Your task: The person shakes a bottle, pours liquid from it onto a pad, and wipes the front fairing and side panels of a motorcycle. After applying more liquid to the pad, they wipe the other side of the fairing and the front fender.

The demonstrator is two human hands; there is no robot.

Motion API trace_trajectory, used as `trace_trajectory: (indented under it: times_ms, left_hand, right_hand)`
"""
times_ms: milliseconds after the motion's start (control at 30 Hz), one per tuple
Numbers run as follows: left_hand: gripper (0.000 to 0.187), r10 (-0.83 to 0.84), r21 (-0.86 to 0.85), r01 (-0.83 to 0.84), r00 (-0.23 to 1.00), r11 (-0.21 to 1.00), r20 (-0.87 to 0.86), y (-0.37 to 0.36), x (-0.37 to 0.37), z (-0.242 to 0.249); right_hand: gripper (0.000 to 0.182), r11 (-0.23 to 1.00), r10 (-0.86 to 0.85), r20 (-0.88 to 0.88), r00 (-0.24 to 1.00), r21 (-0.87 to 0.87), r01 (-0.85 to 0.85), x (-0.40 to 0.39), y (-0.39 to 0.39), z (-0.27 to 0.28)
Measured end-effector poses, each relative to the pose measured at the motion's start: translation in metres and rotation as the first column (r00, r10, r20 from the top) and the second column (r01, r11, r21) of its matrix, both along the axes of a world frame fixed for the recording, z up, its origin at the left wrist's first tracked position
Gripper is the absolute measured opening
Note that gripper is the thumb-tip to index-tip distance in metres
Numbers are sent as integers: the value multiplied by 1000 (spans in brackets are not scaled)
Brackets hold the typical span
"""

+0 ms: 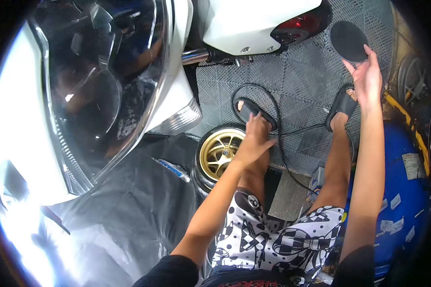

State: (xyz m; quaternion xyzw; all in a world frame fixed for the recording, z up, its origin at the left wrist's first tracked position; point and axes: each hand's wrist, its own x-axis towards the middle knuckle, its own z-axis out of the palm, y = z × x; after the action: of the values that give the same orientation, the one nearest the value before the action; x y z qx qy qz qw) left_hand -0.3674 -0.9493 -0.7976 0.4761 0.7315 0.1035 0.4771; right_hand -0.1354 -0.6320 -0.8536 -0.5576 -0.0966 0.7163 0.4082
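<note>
At the upper right, my right hand [367, 79] pinches the lower edge of a thin, round black disc [348, 41] between fingers and thumb. The disc is held up, with its flat dark face showing; its exact kind I cannot make out. My left hand [255, 143] hangs free in the middle of the view, thumb spread and fingers loosely stretched, holding nothing. Just left of it lies a wheel [214, 155] with a gold rim and black tyre, partly covered by my forearm.
A white motorcycle fairing with a clear windscreen [100, 86] fills the left. White bodywork [254, 24] with a red light is at the top. A black cable [278, 138] loops around my left foot on the grey tiles [215, 91]. A blue container [392, 210] stands right.
</note>
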Motion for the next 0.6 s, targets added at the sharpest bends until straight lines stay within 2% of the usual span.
trace_trajectory:
  times_ms: [33, 67, 100, 133, 167, 200, 233, 267, 300, 333, 367, 400, 433, 467, 500, 567, 600]
  left_hand:
    - [67, 371, -189, -357, 928, 915, 45, -9, -3, 29]
    - [44, 446, -155, -464, 884, 872, -139, -36, -9, 32]
    - [29, 492, -232, -546, 833, 805, -255, -65, -24, 44]
    - [16, 543, -87, -578, 800, 811, -257, -97, -33, 50]
    - [13, 425, -220, -565, 778, 795, -463, -95, -35, 81]
    - [26, 535, -271, -696, 696, 665, -479, -133, -45, 84]
    - [50, 279, -422, -553, 785, 719, -553, -153, -52, 102]
    - [74, 276, -568, -570, 808, 593, -521, -168, -56, 115]
    - [80, 252, -618, -638, 761, 459, -598, -253, -64, 104]
    - [81, 524, -719, -689, 646, 86, -556, -203, -44, 146]
    - [71, 124, -787, -399, 913, 471, -388, -262, -37, 155]
    - [57, 300, -884, -375, 909, 279, -290, -318, -33, 159]
    - [56, 365, -902, -370, 889, 222, -274, -325, -16, 173]
    - [54, 412, -902, -384, 867, 196, -280, -331, 3, 187]
    - [53, 434, -905, -390, 854, 171, -286, -342, 20, 198]
    - [50, 461, -903, -405, 835, 143, -301, -344, 42, 215]
    - [49, 469, -900, -411, 829, 144, -304, -342, 49, 219]
  right_hand:
    - [37, 998, -13, 69, 998, 68, 8, -5, 2, 6]
    - [41, 990, -16, 43, 999, 141, 10, -12, 2, 17]
    - [46, 984, 9, 103, 995, 178, -27, -21, 2, 26]
    - [47, 984, -23, 184, 983, 177, -10, -32, 4, 34]
    - [49, 984, -58, 260, 964, 176, 12, -41, 5, 39]
    - [48, 961, -9, 271, 962, 269, -67, -45, 7, 41]
    - [46, 926, 0, 323, 947, 358, -122, -51, 9, 39]
    - [45, 865, 0, 393, 920, 462, -197, -56, 10, 35]
    - [45, 788, -9, 458, 889, 550, -276, -62, 13, 33]
    - [43, 747, -21, 533, 846, 571, -341, -70, 14, 37]
    - [42, 700, -64, 577, 814, 608, -375, -80, 15, 36]
    - [41, 624, -84, 653, 753, 623, -471, -87, 16, 30]
    - [41, 545, -109, 720, 685, 620, -565, -94, 19, 29]
    - [39, 528, -98, 728, 679, 617, -584, -103, 19, 28]
    - [39, 546, -160, 751, 641, 608, -576, -112, 20, 13]
    - [45, 627, -191, 712, 676, 618, -474, -145, 4, 27]
    - [46, 522, -184, 685, 705, 676, -520, -166, -11, 40]
